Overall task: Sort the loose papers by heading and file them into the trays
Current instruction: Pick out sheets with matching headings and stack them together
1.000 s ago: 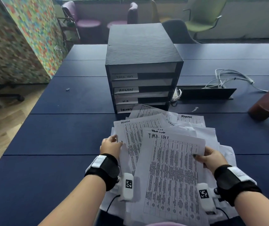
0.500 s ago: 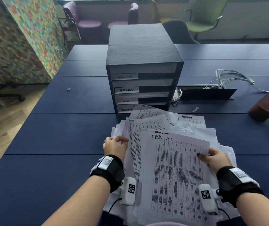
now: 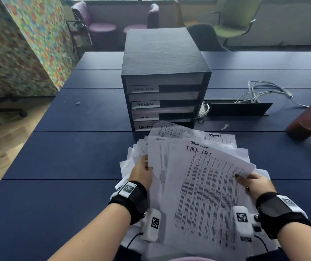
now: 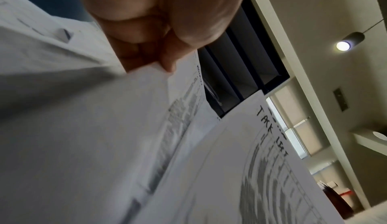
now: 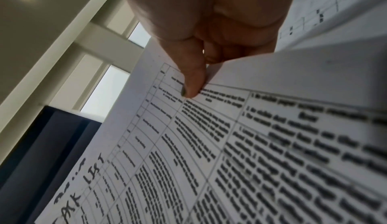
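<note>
Sheet [image 3: 205,194] headed "TASK LIST" pinched by right hand [image 3: 255,185].

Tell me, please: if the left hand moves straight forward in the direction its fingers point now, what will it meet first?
Probably the loose papers fanned out ahead of the left hand, which pinches one sheet's edge. Beyond them stands the tray unit, likely its bottom tray. Depth is unclear, so this is a judgement.

papers [image 3: 205,194]: thin white matt paper, printed tables | tray unit [image 3: 162,53]: black matt, grainy board-like finish | table [image 3: 66,157]: dark blue matt, smooth | tumbler [image 3: 309,119]: brown ribbed, slight sheen | cables [image 3: 260,91]: white plastic
</note>
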Demonstrator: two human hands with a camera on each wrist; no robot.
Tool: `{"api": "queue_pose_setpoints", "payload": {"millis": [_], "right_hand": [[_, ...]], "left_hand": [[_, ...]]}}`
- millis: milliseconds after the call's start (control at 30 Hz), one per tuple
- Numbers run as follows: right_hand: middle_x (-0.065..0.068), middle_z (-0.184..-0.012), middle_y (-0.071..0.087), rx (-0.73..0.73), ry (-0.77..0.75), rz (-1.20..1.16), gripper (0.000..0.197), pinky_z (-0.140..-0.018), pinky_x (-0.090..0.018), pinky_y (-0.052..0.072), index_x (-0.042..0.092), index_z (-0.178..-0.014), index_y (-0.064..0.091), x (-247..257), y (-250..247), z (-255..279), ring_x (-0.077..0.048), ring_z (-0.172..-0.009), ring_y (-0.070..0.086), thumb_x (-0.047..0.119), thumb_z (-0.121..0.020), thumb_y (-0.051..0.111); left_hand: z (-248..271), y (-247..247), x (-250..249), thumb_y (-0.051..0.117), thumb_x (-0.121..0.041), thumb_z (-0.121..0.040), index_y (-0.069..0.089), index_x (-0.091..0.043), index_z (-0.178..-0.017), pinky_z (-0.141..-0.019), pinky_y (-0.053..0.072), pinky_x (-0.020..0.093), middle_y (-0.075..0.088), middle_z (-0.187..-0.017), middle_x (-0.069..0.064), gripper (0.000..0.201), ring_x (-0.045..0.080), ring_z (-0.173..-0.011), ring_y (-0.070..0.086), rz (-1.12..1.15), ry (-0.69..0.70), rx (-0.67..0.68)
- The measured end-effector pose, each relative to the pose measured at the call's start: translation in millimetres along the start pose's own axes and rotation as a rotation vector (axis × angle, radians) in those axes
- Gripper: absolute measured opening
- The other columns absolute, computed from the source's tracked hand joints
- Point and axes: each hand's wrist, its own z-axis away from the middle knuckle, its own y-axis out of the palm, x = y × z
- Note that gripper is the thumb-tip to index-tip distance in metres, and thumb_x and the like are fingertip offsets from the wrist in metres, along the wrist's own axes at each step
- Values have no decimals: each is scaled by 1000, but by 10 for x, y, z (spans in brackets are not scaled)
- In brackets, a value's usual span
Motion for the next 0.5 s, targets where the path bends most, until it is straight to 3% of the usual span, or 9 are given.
{"api": "queue_pose_setpoints", "payload": {"millis": [133, 233, 333, 400, 500], "right_hand": [[13, -50, 64, 47, 46, 2, 12, -44, -15, 40, 5, -88, 65, 26, 17, 0, 6, -41, 53, -6, -82, 63], [7, -58, 67, 96, 33, 44, 16, -39, -10, 40, 10, -80, 64, 22, 41, 8, 6, -42, 56, -6, -79, 66], [12, -54, 67, 119, 31, 108, 14, -47, -19, 40, 11, -85, 68, -7, 47, 10, 0, -45, 55, -1, -78, 69], [13, -52, 65, 109, 30, 132, 14, -46, -19, 34, 10, -88, 69, -40, 26, -7, -7, -47, 47, 1, -77, 71], [11, -51, 65, 85, 22, 150, 16, -44, -16, 38, 6, -91, 70, -45, 4, -7, -13, -51, 49, 1, -76, 72]], "left_hand": [[101, 78, -15, 44, 6, -90, 52, -30, -101, -65, 42, 5, 62, -84, -6, 39, 10, -75, 57, 17, 102, 170], [137, 135, 31, 44, 5, -89, 59, -35, -90, -64, 46, 16, 63, -76, -3, 43, 17, -71, 59, 20, 121, 278], [191, 146, 71, 49, -1, -89, 66, -34, -97, -77, 53, 25, 71, -88, 3, 38, 24, -84, 67, -14, 105, 334], [208, 109, 69, 55, -5, -89, 69, -29, -97, -82, 52, 26, 71, -91, -1, 29, 23, -87, 66, 12, 90, 282], [112, -18, 93, 57, -4, -85, 69, -22, -99, -74, 52, 25, 61, -99, -1, 26, 17, -82, 62, -37, 67, 44]]}}
